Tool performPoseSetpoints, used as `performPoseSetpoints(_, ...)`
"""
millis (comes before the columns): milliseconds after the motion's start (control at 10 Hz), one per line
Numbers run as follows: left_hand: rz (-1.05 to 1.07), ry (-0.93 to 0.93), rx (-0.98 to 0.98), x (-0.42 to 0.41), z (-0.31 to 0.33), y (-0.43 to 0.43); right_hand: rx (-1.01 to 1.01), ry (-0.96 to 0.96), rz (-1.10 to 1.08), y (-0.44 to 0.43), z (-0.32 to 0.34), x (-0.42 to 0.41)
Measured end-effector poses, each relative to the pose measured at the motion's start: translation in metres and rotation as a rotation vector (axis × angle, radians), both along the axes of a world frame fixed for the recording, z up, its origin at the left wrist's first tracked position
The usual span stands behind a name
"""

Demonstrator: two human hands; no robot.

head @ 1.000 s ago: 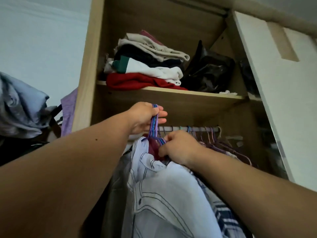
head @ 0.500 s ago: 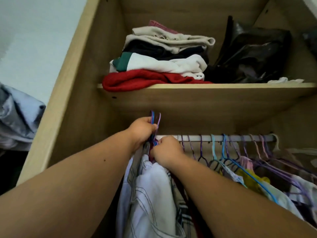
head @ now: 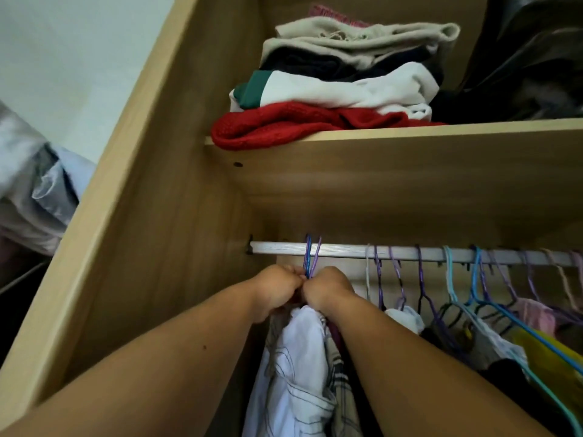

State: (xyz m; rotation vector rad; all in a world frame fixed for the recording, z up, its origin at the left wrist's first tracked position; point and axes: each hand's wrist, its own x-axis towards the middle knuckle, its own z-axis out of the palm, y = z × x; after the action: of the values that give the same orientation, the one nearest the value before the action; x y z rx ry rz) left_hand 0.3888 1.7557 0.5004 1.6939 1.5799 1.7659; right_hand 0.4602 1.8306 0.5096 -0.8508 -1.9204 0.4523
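Note:
Blue and purple hanger hooks (head: 310, 257) sit over the left end of the silver wardrobe rail (head: 344, 249). My left hand (head: 277, 291) grips the hanger necks just below the rail. My right hand (head: 328, 290) grips them from the right, knuckles almost touching the left hand. Below both hands hang a white shirt with dark stitching (head: 296, 373) and a plaid garment (head: 342, 392). The hanger shoulders are hidden under the clothes and my hands.
Several more coloured hangers with clothes (head: 473, 304) hang along the rail to the right. A wooden shelf (head: 394, 134) above holds a stack of folded clothes (head: 331, 80) and a black bag (head: 530, 58). The wardrobe's side panel (head: 142, 216) stands at left; grey cloth (head: 34, 190) lies beyond it.
The hanger hooks have gone from held in front of the rail to hooked over its left end. Both hands moved up and closer together; the view moved nearer the wardrobe.

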Motion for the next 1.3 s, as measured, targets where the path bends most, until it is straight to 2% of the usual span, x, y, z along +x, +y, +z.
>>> performPoseSetpoints(100, 0.025, -0.003, -0.040, -0.009, -0.011, 0.006, -0.003, -0.048, 0.042, 0.002, -0.012, -0.004)
performPoseSetpoints(300, 0.004, -0.106, 0.038, -0.021, -0.021, 0.016, -0.024, -0.040, 0.151, 0.003, -0.013, 0.012)
performPoseSetpoints(400, 0.051, -0.073, 0.014, -0.019, -0.019, 0.019, -0.003, -0.049, 0.140, 0.003, -0.010, 0.015)
performPoseSetpoints(500, 0.084, -0.010, -0.037, -0.018, -0.019, 0.019, 0.022, -0.118, 0.071, 0.001, -0.009, 0.020)
performPoseSetpoints(600, 0.188, 0.076, -0.089, -0.017, -0.015, 0.018, -0.042, -0.081, 0.059, 0.006, -0.009, 0.029)
performPoseSetpoints(700, 0.394, 0.361, -0.164, -0.017, -0.008, 0.015, -0.045, -0.058, -0.019, 0.009, -0.009, 0.039)
performPoseSetpoints(800, 0.524, 0.542, -0.201, -0.020, -0.006, 0.012, 0.083, -0.276, -0.140, 0.007, -0.006, 0.052)
performPoseSetpoints(900, 0.563, 0.544, -0.237, -0.025, -0.008, 0.013, 0.060, -0.198, -0.144, 0.006, -0.007, 0.060)
performPoseSetpoints(1100, 0.561, 0.533, -0.343, -0.019, -0.011, 0.005, 0.288, -0.208, -0.224, -0.022, -0.019, 0.088)
performPoseSetpoints(1200, 0.529, 0.571, -0.301, -0.001, -0.014, -0.012, 0.447, -0.228, -0.289, -0.042, -0.031, 0.113)
performPoseSetpoints(1300, 0.420, 0.550, -0.095, 0.035, -0.018, -0.036, 0.565, -0.208, -0.353, -0.066, -0.048, 0.147)
